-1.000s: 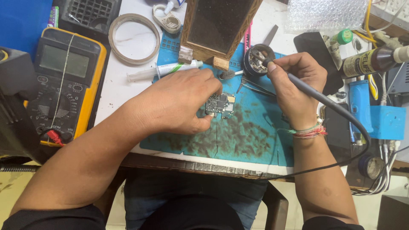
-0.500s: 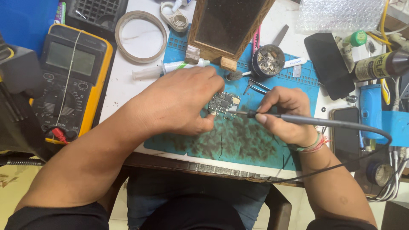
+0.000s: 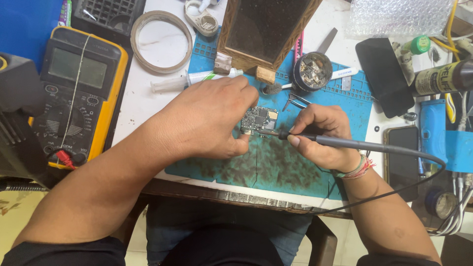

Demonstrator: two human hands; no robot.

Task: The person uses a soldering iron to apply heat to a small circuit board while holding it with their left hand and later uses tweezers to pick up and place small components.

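Lying near the middle of the frame on the blue mat (image 3: 305, 172), the small circuit board (image 3: 259, 119) sits with its long axis running left to right, tilted slightly so its right end is a little higher. The soldering iron (image 3: 345, 143) also lies almost level across the picture, its tip pointing left and touching the board's lower edge, its black cable trailing off to the right and looping down toward the lower edge of the worktop.

The right hand (image 3: 322, 135) has its grip closed around the iron's handle like a pen, thumb underneath. The left hand (image 3: 209, 118) presses down on the board's left side, fingertips pinching its edge; its grip is narrow, closed on the board.

Half a second ago the iron pointed the same way at the board and the left hand was in the same place. A second ago the right hand was higher, with the iron's tip up at the round tin (image 3: 311, 71) of tip-cleaning wool above the board; it has since come down to the board.

Tweezers (image 3: 294, 101) lie just above the board. A syringe (image 3: 197, 79) lies beyond the left hand, and a yellow multimeter (image 3: 79, 93) fills the left of the frame.
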